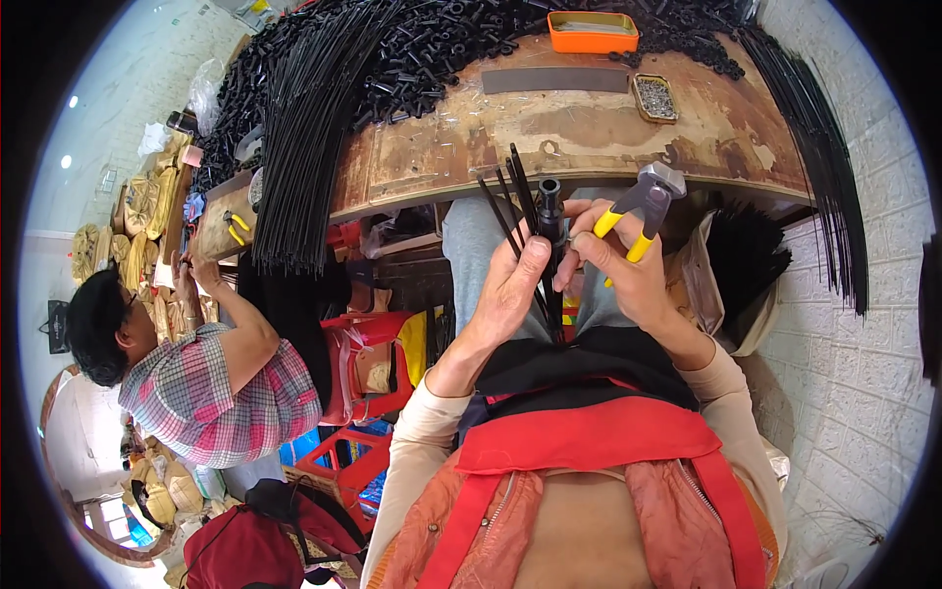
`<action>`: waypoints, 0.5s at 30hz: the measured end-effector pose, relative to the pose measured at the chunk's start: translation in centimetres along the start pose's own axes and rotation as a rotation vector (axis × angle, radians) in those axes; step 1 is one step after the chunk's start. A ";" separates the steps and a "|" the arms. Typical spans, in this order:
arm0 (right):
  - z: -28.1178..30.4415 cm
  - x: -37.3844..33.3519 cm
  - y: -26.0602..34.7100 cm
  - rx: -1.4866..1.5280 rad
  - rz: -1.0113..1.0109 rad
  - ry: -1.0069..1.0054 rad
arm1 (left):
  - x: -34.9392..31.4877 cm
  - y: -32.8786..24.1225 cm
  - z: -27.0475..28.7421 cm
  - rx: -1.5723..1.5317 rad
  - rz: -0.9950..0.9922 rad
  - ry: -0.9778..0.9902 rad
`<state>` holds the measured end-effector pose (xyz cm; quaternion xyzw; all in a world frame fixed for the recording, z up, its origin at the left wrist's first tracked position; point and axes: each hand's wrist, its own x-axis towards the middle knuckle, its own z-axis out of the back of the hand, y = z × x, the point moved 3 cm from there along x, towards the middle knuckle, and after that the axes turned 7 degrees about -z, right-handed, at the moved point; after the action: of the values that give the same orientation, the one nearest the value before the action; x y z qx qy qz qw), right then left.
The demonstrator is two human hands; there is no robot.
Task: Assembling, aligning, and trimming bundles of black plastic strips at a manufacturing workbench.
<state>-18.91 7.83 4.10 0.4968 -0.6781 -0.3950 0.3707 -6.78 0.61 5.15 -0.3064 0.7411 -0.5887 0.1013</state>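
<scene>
While your left hand (510, 294) closes around a black tubular fitting (550, 202) and several thin dark rods (524, 187), just off the near edge of the bench (432, 162), your right hand (628, 270) grips yellow-handled pincers (655, 193), its thumb and fingers bent in beside the fitting; I cannot tell whether they pinch anything small there. You seem partway through this one piece: its parts are gathered, but your fingers hide whether they are joined. Plenty looks left: loose fittings (422, 59) heap the far left, rod bundles (304, 128) hang at left and right, and a tin (654, 118) of metal bits sits far right.
</scene>
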 end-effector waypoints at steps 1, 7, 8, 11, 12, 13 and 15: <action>0.1 0.0 0.0 0.001 -0.001 -0.002 | -0.1 0.1 0.0 0.000 0.002 0.001; -0.1 0.2 0.2 -0.005 0.024 0.020 | 0.0 0.2 0.1 -0.019 0.014 -0.023; -0.3 0.0 0.6 0.011 0.032 0.014 | 0.1 0.1 0.0 0.000 0.000 -0.005; -0.7 -0.2 0.8 -0.075 0.133 -0.040 | 0.2 -0.2 -0.3 0.027 -0.017 0.011; -0.7 -0.4 1.0 -0.178 0.225 -0.091 | 0.2 -0.3 -0.4 0.032 -0.017 0.013; -0.6 -0.3 1.3 -0.178 0.225 -0.092 | 0.3 -0.1 -0.1 0.033 -0.016 0.014; -0.6 0.0 2.9 -0.545 0.361 -0.024 | 0.6 0.2 0.3 -0.127 -0.011 0.107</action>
<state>-19.47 8.26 6.92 0.2465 -0.6289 -0.4955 0.5461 -7.15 0.03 5.03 -0.2844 0.7796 -0.5566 0.0388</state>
